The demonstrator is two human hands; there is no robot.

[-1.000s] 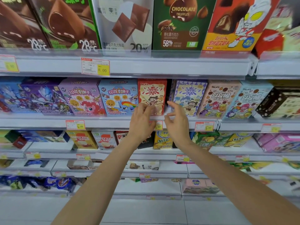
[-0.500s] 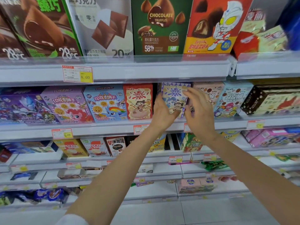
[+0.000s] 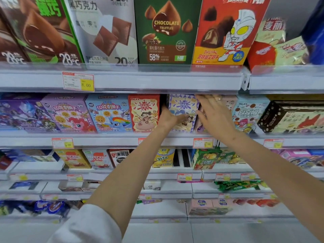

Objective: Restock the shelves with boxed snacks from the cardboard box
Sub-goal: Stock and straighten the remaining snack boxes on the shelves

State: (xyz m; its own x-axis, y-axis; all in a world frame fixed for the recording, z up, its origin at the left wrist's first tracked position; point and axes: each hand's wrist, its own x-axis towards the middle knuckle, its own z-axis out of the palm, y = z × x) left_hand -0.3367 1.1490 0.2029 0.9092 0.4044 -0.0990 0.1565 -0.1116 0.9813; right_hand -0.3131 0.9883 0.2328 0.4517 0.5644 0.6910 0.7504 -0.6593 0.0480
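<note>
Left hand [image 3: 168,118] now grips purple box [image 3: 182,105], right hand [image 3: 215,118] flat against it, both higher

Snack box [image 3: 182,107] on middle shelf [image 3: 105,140], front row. Left hand [image 3: 168,118] on its 9 o'clock edge, in the gap to the next box [image 3: 143,113]; right hand [image 3: 214,116] against its 3 o'clock edge. Truffle box [image 3: 164,32] on top shelf [image 3: 157,80], roughly 12 o'clock. Coffee boxes [image 3: 98,159] one shelf down, 7 o'clock.

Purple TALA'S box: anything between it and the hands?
Nothing visible. The left hand pinches the purple TALA'S box at its left edge, from the dark gap beside the red TALA'S box; the right hand rests straight, spread fingers on its right edge.
</note>
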